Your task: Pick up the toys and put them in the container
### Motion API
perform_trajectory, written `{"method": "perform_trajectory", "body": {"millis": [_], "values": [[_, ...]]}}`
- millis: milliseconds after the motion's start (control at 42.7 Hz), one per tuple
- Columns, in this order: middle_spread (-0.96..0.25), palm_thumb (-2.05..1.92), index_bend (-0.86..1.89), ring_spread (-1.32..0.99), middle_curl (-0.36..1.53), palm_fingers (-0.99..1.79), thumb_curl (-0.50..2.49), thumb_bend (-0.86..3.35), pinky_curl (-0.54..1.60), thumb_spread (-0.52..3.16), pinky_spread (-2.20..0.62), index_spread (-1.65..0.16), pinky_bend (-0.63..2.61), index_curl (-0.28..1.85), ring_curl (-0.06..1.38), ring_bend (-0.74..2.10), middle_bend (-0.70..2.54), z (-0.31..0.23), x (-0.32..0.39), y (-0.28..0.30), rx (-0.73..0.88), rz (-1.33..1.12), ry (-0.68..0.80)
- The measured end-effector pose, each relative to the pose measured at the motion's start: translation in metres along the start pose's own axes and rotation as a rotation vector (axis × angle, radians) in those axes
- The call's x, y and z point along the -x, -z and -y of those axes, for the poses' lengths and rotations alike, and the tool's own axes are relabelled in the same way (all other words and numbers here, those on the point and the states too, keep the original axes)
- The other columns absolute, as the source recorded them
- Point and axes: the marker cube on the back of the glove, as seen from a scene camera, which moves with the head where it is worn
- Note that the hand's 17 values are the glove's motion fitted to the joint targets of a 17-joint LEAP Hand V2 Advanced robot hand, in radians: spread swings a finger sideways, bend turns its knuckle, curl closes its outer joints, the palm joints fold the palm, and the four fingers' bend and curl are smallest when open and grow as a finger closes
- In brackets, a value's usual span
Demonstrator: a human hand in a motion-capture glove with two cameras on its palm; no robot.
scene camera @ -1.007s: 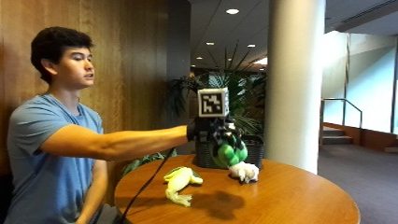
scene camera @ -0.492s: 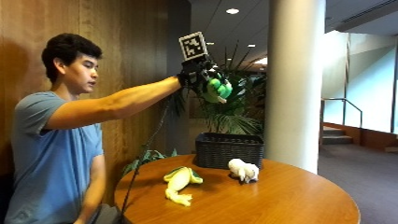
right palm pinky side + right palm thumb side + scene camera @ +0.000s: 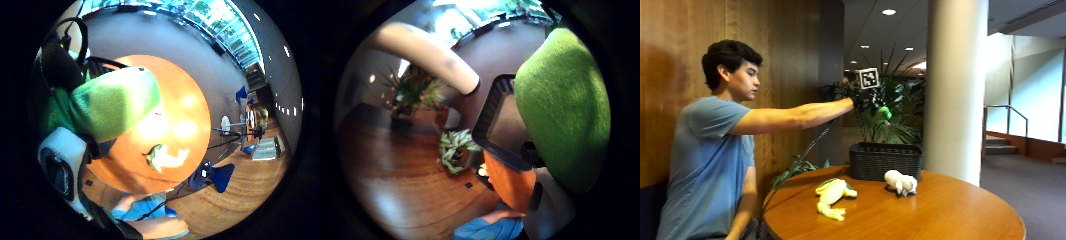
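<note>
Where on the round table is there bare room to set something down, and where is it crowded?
The near and right part of the table, in front of the white toy, is bare wood. The far left side is crowded: the black basket stands there, with the yellow-green toy and the white toy close before it.

**Plush, weave and polished wood**

The green toy in the gloved hand is fuzzy, matt plush; up close its nap looks like short felt. The yellow toy and white toy on the table look soft and matt too. The table is smooth orange-brown wood with a glossy finish that mirrors the ceiling lights. The basket is dark, matt weave. The glove is black, dull fabric.
</note>
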Motion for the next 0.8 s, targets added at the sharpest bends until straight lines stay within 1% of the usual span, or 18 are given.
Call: {"method": "perform_trajectory", "body": {"millis": [94,258,328,351,375,398,422,445,492,585,703,796], "values": [[-0.34,0.77,0.15,-0.28,0.69,0.74,0.76,0.07,0.37,0.89,-0.37,-0.33,1.26,0.19,0.5,1.12,0.28,0.003,-0.003,-0.021,0.033,0.03,-0.025],[-0.34,0.78,0.15,-0.28,0.73,0.74,0.79,0.06,0.37,0.87,-0.37,-0.32,1.25,0.2,0.5,1.1,0.26,0.005,0.012,-0.061,0.116,-0.024,0.048],[-0.33,0.73,0.08,-0.28,0.74,0.66,0.79,0.03,0.38,0.92,-0.37,-0.32,1.29,0.18,0.5,1.11,0.22,0.005,0.016,-0.073,0.162,-0.015,0.046],[-0.34,0.77,0.14,-0.28,0.76,0.71,0.8,0.05,0.38,0.89,-0.37,-0.32,1.27,0.19,0.51,1.11,0.25,0.005,0.018,-0.077,0.177,-0.003,0.043],[-0.32,0.65,0.0,-0.27,0.74,0.58,0.77,0.0,0.39,1.0,-0.37,-0.31,1.32,0.15,0.5,1.11,0.21,0.005,0.02,-0.08,0.193,0.017,0.039],[-0.32,0.69,0.08,-0.27,0.75,0.63,0.78,0.01,0.39,0.98,-0.37,-0.32,1.31,0.17,0.51,1.13,0.21,0.006,0.022,-0.083,0.209,0.041,0.036],[-0.3,0.61,-0.03,-0.26,0.74,0.49,0.75,-0.02,0.4,1.05,-0.36,-0.31,1.36,0.13,0.5,1.12,0.18,0.007,0.024,-0.087,0.223,0.061,0.037],[-0.29,0.59,-0.01,-0.25,0.75,0.44,0.74,-0.03,0.41,1.07,-0.36,-0.3,1.39,0.13,0.51,1.12,0.17,0.007,0.024,-0.089,0.236,0.072,0.042],[-0.23,0.53,-0.02,-0.22,0.73,0.23,0.7,-0.05,0.44,1.11,-0.33,-0.29,1.49,0.12,0.51,1.08,0.12,0.006,0.022,-0.093,0.251,0.065,0.066],[-0.12,0.41,-0.01,-0.17,0.69,0.03,0.62,-0.08,0.46,1.13,-0.28,-0.27,1.61,0.09,0.5,1.07,0.12,0.007,0.019,-0.092,0.226,0.052,0.081],[-0.03,0.27,0.03,-0.12,0.64,-0.06,0.54,-0.07,0.45,1.13,-0.24,-0.26,1.69,0.08,0.47,1.1,0.16,0.007,0.01,-0.082,0.206,-0.003,0.029],[0.03,0.22,0.04,-0.09,0.62,-0.07,0.5,-0.05,0.44,1.13,-0.21,-0.26,1.72,0.07,0.47,1.13,0.18,0.0,0.0,-0.068,0.209,-0.017,0.075]]}}
